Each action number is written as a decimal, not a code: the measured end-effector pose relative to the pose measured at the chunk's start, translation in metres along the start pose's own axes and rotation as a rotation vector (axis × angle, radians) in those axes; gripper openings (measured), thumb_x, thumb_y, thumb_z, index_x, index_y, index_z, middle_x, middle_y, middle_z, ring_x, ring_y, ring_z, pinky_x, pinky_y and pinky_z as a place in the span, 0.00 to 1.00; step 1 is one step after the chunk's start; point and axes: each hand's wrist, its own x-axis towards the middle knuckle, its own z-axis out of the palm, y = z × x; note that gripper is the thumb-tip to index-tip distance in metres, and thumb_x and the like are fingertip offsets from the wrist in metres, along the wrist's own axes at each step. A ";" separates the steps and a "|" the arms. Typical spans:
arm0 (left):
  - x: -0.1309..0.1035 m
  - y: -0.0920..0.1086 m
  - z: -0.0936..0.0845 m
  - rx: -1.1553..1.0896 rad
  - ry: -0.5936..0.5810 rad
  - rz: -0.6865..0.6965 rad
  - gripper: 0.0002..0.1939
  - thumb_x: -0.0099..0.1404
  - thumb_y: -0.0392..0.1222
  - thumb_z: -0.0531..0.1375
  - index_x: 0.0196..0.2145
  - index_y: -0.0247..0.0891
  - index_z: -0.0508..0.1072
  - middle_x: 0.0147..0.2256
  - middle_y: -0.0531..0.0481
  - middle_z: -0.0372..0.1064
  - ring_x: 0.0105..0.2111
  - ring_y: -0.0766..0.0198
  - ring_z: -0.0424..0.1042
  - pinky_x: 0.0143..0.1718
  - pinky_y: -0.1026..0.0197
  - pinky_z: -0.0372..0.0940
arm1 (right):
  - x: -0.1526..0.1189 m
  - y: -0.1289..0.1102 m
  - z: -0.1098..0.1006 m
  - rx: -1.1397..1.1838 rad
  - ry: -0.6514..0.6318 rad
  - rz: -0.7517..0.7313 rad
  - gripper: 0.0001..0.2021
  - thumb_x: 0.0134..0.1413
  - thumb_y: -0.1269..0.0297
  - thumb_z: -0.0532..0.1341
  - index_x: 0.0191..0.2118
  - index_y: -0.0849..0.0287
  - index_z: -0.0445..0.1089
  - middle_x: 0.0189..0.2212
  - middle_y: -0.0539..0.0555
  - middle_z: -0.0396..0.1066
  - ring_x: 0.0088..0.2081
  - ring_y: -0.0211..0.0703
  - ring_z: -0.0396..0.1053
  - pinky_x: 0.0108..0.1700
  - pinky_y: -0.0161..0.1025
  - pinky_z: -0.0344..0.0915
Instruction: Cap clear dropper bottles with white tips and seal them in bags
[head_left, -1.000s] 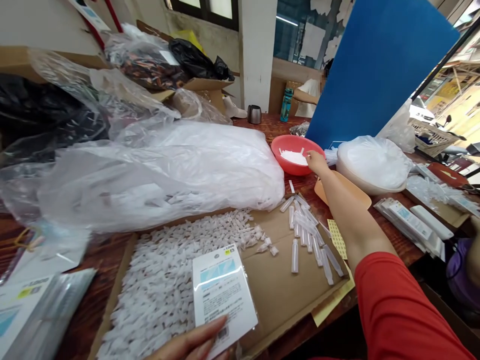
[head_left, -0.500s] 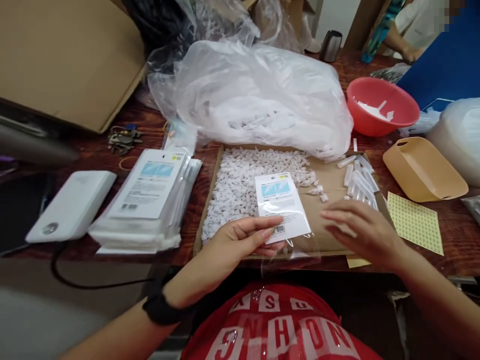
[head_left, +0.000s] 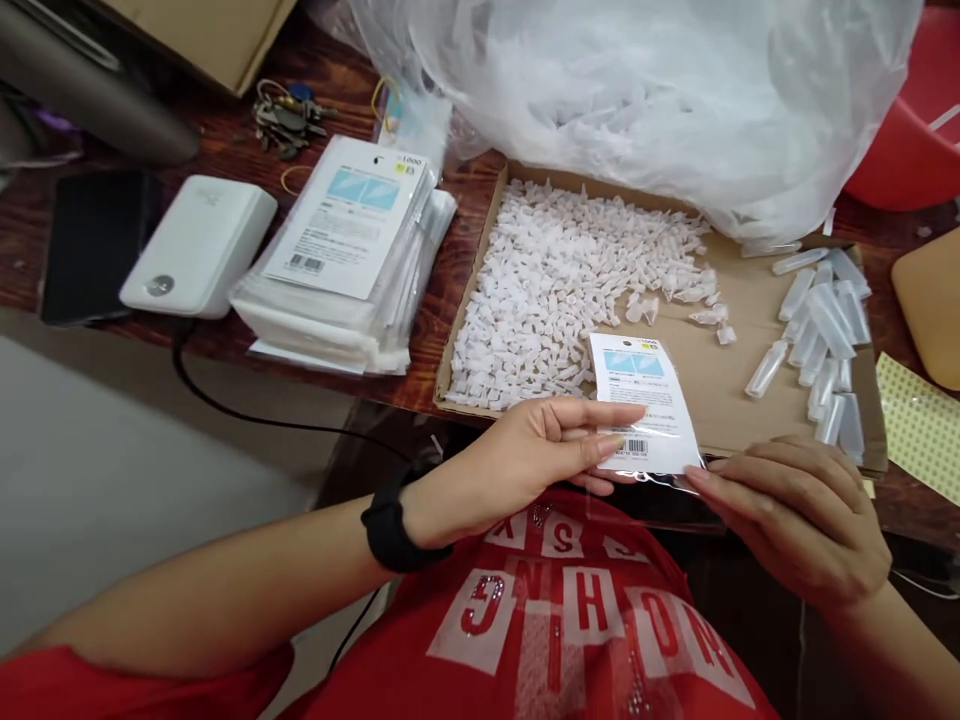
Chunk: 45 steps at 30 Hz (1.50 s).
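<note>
My left hand point(head_left: 559, 440) pinches a clear plastic bag with a printed white card point(head_left: 649, 400) in it, thumb on the front and fingers beneath. Blue pictures, small text and a barcode show on the card. At the bag's lower right corner, my right hand point(head_left: 802, 520) has its thumb and fingers closed on the edge of the plastic. Just behind the bag lies a shallow cardboard tray point(head_left: 667, 375). Small white plastic pieces point(head_left: 540, 290) are heaped in its left part, and several translucent tubes point(head_left: 829, 315) lie at its right end.
Left of the tray stand a stack of bagged cards point(head_left: 352, 230), a white power bank point(head_left: 199, 245) with a cable, a black phone point(head_left: 97, 245) and keys point(head_left: 285, 120). A large plastic bag point(head_left: 637, 90) bulges behind. On the right are a red bowl point(head_left: 900, 130) and a yellow sticker sheet point(head_left: 919, 420).
My right hand has moved from above the tray's right part to the bag's lower corner and closed on it. My left hand keeps its hold. The view has tilted down and turned left.
</note>
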 end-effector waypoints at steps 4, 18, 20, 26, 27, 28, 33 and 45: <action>0.002 -0.015 -0.005 -0.048 -0.027 -0.047 0.18 0.72 0.30 0.67 0.56 0.47 0.83 0.39 0.52 0.87 0.38 0.68 0.86 0.42 0.69 0.78 | -0.008 -0.011 0.007 0.062 -0.029 0.069 0.14 0.58 0.79 0.72 0.47 0.58 0.80 0.36 0.53 0.82 0.38 0.46 0.75 0.43 0.47 0.70; -0.003 -0.027 -0.018 0.578 -0.069 0.202 0.15 0.75 0.38 0.63 0.56 0.46 0.84 0.55 0.57 0.82 0.56 0.64 0.81 0.62 0.66 0.69 | -0.010 -0.001 -0.004 0.273 -0.253 0.332 0.12 0.71 0.66 0.64 0.56 0.49 0.77 0.46 0.54 0.79 0.47 0.47 0.78 0.49 0.46 0.74; -0.005 -0.025 -0.016 0.747 -0.138 0.223 0.17 0.76 0.37 0.61 0.58 0.46 0.82 0.56 0.58 0.82 0.55 0.65 0.81 0.63 0.67 0.68 | 0.007 0.012 -0.005 0.267 -0.167 0.463 0.12 0.70 0.61 0.65 0.56 0.47 0.77 0.48 0.55 0.79 0.48 0.49 0.78 0.50 0.47 0.74; -0.008 -0.027 -0.006 0.988 -0.243 0.310 0.21 0.76 0.29 0.57 0.60 0.40 0.80 0.56 0.54 0.81 0.53 0.67 0.83 0.61 0.72 0.66 | 0.061 0.038 0.023 0.555 -0.346 0.702 0.20 0.67 0.41 0.64 0.49 0.51 0.81 0.42 0.55 0.83 0.40 0.46 0.79 0.40 0.41 0.72; -0.009 -0.027 -0.006 0.992 -0.247 0.320 0.21 0.76 0.29 0.57 0.60 0.39 0.80 0.56 0.53 0.81 0.53 0.66 0.83 0.60 0.72 0.66 | 0.065 0.038 0.027 0.609 -0.374 0.722 0.21 0.66 0.40 0.64 0.43 0.53 0.81 0.36 0.54 0.82 0.35 0.44 0.77 0.36 0.39 0.70; -0.009 -0.027 -0.006 0.991 -0.244 0.329 0.21 0.76 0.29 0.57 0.60 0.39 0.80 0.56 0.53 0.81 0.53 0.67 0.83 0.60 0.73 0.66 | 0.069 0.037 0.030 0.647 -0.376 0.739 0.22 0.65 0.39 0.65 0.38 0.54 0.79 0.31 0.52 0.80 0.30 0.41 0.73 0.31 0.38 0.67; -0.008 -0.027 -0.012 0.952 -0.190 0.344 0.20 0.74 0.29 0.57 0.57 0.38 0.83 0.55 0.53 0.82 0.53 0.66 0.82 0.61 0.71 0.66 | 0.070 0.034 0.044 0.620 -0.247 0.789 0.24 0.65 0.38 0.65 0.31 0.55 0.72 0.23 0.49 0.71 0.26 0.39 0.65 0.28 0.38 0.60; 0.009 -0.026 -0.014 0.275 -0.110 -0.004 0.18 0.73 0.35 0.65 0.59 0.38 0.81 0.53 0.46 0.84 0.47 0.62 0.85 0.52 0.62 0.75 | 0.045 -0.002 0.008 0.437 -0.253 0.331 0.06 0.69 0.60 0.66 0.48 0.52 0.73 0.43 0.54 0.77 0.47 0.47 0.76 0.48 0.43 0.72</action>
